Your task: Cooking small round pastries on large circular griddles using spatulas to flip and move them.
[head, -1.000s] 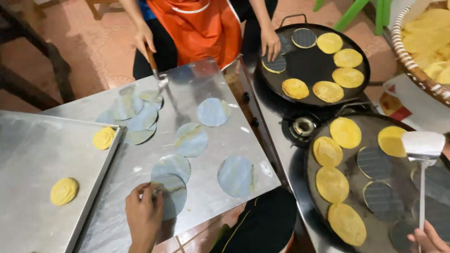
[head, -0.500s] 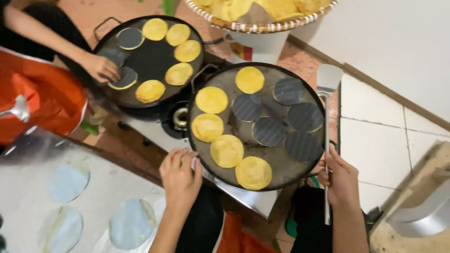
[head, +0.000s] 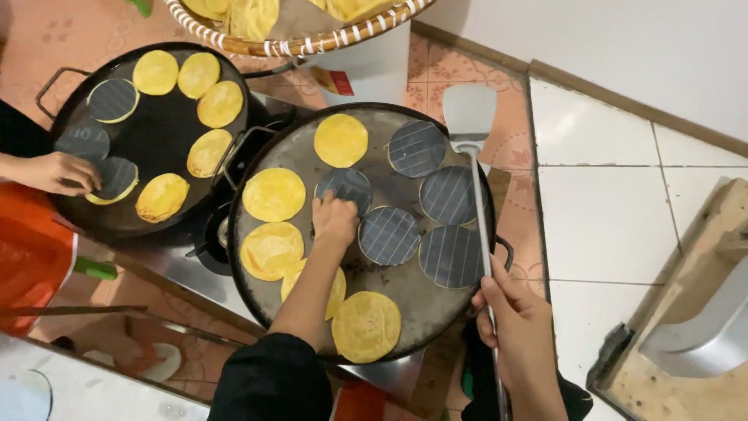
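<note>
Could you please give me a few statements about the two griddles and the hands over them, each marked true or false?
1. The left hand reaches over the near round griddle to a dark blue tortilla. True.
2. The right hand holds a pair of tongs. False: it grips the handle of a long metal spatula.
3. The near griddle holds only yellow tortillas. False: it carries both yellow tortillas and dark blue ones.
4. Another person's hand touches a tortilla on the far griddle. True.
5. The woven basket at the top is empty. False: yellow tortillas lie in it.
</note>
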